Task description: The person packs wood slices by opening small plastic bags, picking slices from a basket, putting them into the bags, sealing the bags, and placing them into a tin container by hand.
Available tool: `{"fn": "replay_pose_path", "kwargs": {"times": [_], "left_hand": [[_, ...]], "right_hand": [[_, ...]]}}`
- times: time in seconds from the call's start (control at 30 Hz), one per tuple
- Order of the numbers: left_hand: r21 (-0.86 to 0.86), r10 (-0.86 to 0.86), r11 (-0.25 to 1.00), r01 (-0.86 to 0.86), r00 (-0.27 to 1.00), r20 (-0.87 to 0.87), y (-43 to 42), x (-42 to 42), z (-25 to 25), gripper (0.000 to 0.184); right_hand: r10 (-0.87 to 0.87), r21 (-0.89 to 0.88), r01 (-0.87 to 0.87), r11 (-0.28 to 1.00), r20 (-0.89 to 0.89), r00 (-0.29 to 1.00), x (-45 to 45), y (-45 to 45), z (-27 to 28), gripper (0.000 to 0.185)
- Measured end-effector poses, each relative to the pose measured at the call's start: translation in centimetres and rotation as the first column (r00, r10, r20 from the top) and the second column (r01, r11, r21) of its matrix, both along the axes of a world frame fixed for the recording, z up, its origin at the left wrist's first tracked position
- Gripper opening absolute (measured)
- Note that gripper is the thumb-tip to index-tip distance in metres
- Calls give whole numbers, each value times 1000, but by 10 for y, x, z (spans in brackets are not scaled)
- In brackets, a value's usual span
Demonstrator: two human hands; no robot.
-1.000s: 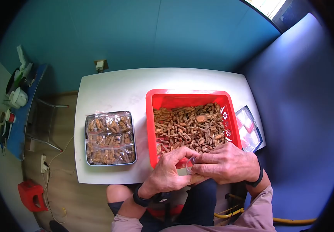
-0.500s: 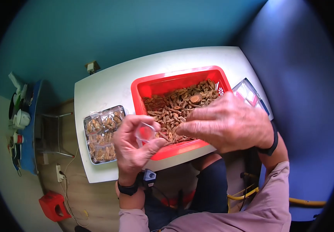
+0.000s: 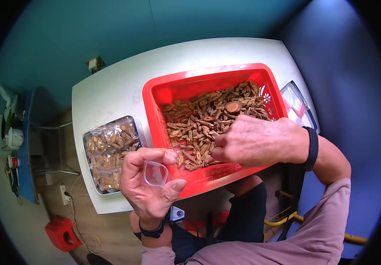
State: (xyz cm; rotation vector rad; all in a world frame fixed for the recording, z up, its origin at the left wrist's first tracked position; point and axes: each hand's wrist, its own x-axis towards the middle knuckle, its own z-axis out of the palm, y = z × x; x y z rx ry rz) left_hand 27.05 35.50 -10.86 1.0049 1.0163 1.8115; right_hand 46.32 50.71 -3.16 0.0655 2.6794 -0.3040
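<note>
My left hand [image 3: 144, 190] curls round a small clear plastic bag [image 3: 155, 174], whose mouth is spread open, at the near left corner of the red basket [image 3: 155, 115]. Inside the basket lie many dried brown root pieces [image 3: 197, 123], with one large round slice [image 3: 233, 106] on top. Over the pieces at the basket's near right, my right hand [image 3: 252, 141] has its fingers bent down and closed; what they pinch is hidden. Left of the basket, a metal tray [image 3: 140, 131] holds several filled clear bags [image 3: 111, 138].
The white table [image 3: 111, 92] carries everything. A dark-rimmed case [image 3: 298, 106] with clear bags lies right of the basket. A blue side table [image 3: 29, 163] with kitchen items stands far left, and a red stool [image 3: 61, 234] is on the floor.
The hands have parted: my left hand moved left with the bag, its mouth now open, while my right hand reached down into the basket among the pieces. The view has turned.
</note>
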Motion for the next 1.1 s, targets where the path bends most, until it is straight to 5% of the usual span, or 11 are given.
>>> {"fn": "replay_pose_path", "kwargs": {"times": [0.23, 0.37, 0.53, 0.77, 0.83, 0.97, 1.1], "left_hand": [[7, 48, 999, -48, 996, -70, -2, 2, 0, 58], [3, 45, 999, -45, 995, -94, -3, 5, 0, 57], [-34, 4, 999, -9, 991, -136, -5, 9, 4, 55], [-55, 6, 998, -16, 986, -166, -3, 13, 5, 52], [-97, -11, 995, -14, 969, -247, -2, 14, 6, 51], [-115, -19, 993, -15, 958, -286, -1, 21, 6, 47], [-127, -21, 992, -15, 960, -280, 0, 25, 2, 44]], "right_hand": [[71, -105, -100, 989, -253, 965, -1, 0, -41, 13], [106, -126, -135, 983, -219, 970, -14, -1, -57, 13], [125, -103, -112, 988, 129, 984, -32, 1, -61, 15], [69, -54, -69, 996, -1, 998, -16, 3, -44, 21], [-123, -108, 131, 985, 77, 989, -13, 2, -22, 19], [-233, -85, 218, 972, -257, 938, 11, -6, -5, 19], [-471, -195, 429, 882, -379, 797, 34, -20, 1, 14]]}}
